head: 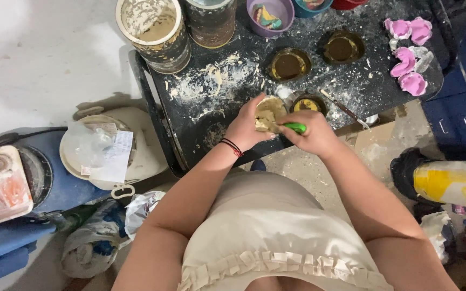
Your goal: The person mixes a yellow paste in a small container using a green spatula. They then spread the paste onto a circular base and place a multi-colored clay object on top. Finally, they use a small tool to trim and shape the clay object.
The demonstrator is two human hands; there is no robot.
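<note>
My left hand [245,128] grips a small round mould [271,108] filled with pale beige paste, held just above the near edge of the black table [200,134]. My right hand [315,134] holds a green-handled tool [296,127] whose paste-covered tip rests on the mould's filling. Right beside the mould sits a small dark round cup [308,103] with yellowish content.
Two more dark round cups [289,64] [343,48] stand further back. Pink moulded pieces [408,56] lie at the table's far right, and a thin brush [343,109] lies near my right hand. A paste-smeared bucket [155,32], jars and a purple cup [269,16] line the far edge. A lidded tub [101,148] sits on the floor, left.
</note>
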